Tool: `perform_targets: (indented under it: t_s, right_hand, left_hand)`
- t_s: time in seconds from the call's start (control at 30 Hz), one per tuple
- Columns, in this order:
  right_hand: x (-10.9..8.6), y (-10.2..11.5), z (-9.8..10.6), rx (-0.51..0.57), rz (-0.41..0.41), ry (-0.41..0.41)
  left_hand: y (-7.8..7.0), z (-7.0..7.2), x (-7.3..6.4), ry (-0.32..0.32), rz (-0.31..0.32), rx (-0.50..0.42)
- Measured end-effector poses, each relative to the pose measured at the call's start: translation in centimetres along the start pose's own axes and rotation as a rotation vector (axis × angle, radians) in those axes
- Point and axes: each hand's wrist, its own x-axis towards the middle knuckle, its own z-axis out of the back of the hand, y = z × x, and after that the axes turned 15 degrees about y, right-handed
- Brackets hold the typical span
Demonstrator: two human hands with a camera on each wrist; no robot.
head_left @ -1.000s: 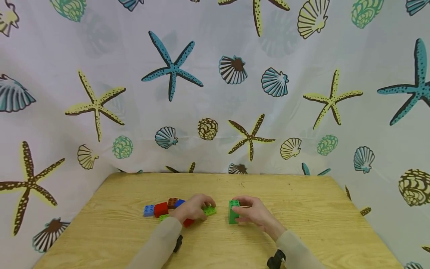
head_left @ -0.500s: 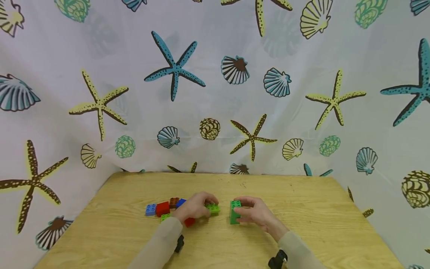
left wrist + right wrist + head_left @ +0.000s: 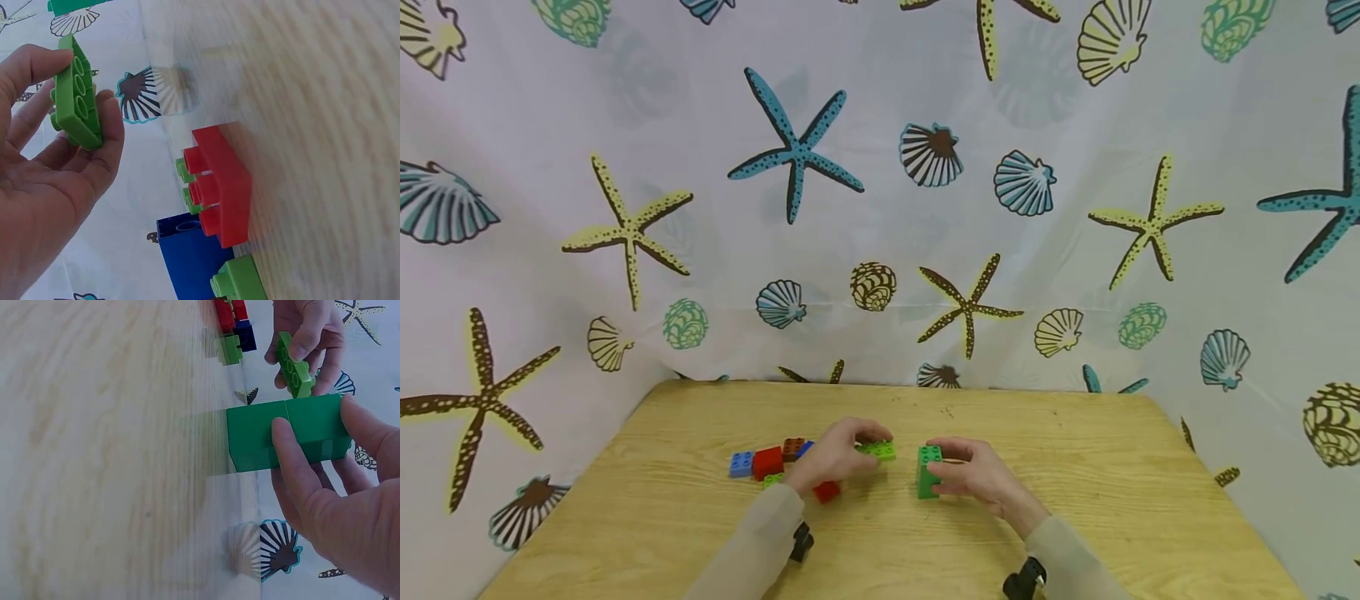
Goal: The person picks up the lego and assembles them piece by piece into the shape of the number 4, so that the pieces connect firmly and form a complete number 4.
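Note:
My left hand [image 3: 838, 456] pinches a flat lime-green toy building brick [image 3: 74, 94] between thumb and fingers. In the left wrist view the brick is clear of the tabletop, its hollow underside with round tubes showing. To the right, my right hand [image 3: 988, 482] holds a darker green stack of two bricks [image 3: 256, 439] upright, fingers and thumb around its sides. A seam runs across the stack in the right wrist view, and its foot is at the table. A short gap separates the lime-green brick from the stack.
Left of the stack on the wooden table [image 3: 880, 550] lie loose bricks: light blue [image 3: 741, 464], red [image 3: 768, 462], brown [image 3: 793, 448], dark blue [image 3: 194, 262], a second red one [image 3: 228, 187] and lime-green [image 3: 772, 480]. A curtain with sea patterns [image 3: 880, 208] hangs behind.
My left hand has lifted the lime-green brick up off the table and slightly toward the green stack. My right hand stays at the stack. The head view has shifted slightly.

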Motion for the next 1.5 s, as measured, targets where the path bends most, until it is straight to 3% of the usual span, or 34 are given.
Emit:
perform_targets:
  t_s: [0.13, 0.47, 0.67, 0.9, 1.13, 1.5]
  right_hand:
    - [0.1, -0.3, 0.1, 0.005, 0.002, 0.002]
    - [0.2, -0.5, 0.1, 0.015, -0.001, -0.004]
    - [0.2, -0.5, 0.2, 0.017, -0.006, -0.002]
    - [0.2, -0.3, 0.2, 0.017, -0.008, -0.015]
    - [0.1, -0.1, 0.2, 0.018, -0.008, -0.006]
    - [-0.1, 0.1, 0.3, 0.013, 0.0, 0.001]
  left_hand:
    - [-0.2, 0.0, -0.2, -0.031, -0.025, -0.045]
    - [-0.7, -0.8, -0.1, -0.088, -0.018, -0.114]
    - [-0.9, -1.0, 0.1, -0.087, -0.023, -0.113]
    - [-1.6, -1.3, 0.3, -0.075, -0.056, -0.174]
    - [-1.9, -1.8, 0.1, -0.097, -0.065, -0.163]
    - [-2.9, -2.3, 0.5, -0.08, -0.067, -0.258]
